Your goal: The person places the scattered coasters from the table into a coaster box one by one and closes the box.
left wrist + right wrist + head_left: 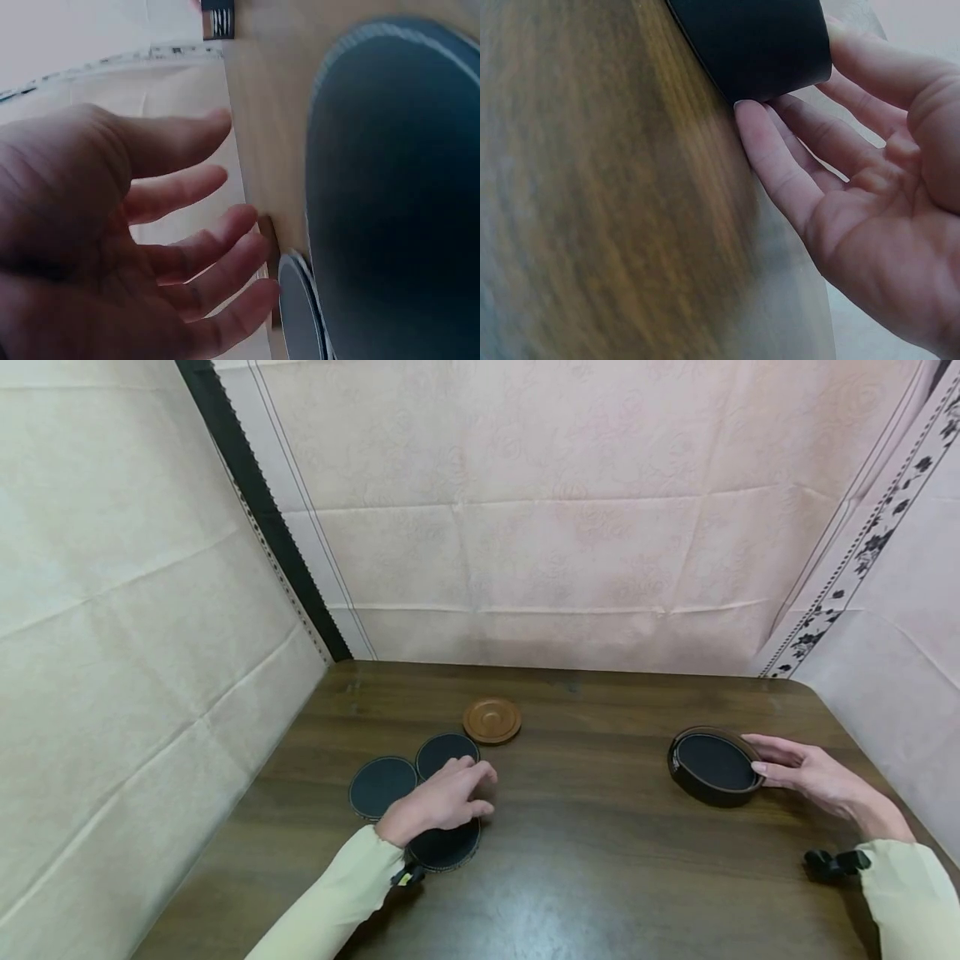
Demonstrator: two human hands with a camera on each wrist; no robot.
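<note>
Three round black coasters with stitched edges lie grouped on the table: one at the left (382,787), one behind (442,752) and one in front (447,847). My left hand (442,799) hovers over them with its fingers loosely bent and nothing held; it partly hides the front and rear ones. In the left wrist view a coaster (397,195) looms large beside that hand. At the right, my right hand (817,774) holds the side of a round black coaster holder (697,787), thumb at the rim. The holder has a dark disc inside.
A round brown wooden disc (492,721) lies behind the coasters, close to the rear one. The brown wooden table (585,860) ends at pale cloth hangings (570,568) at the back and on both sides.
</note>
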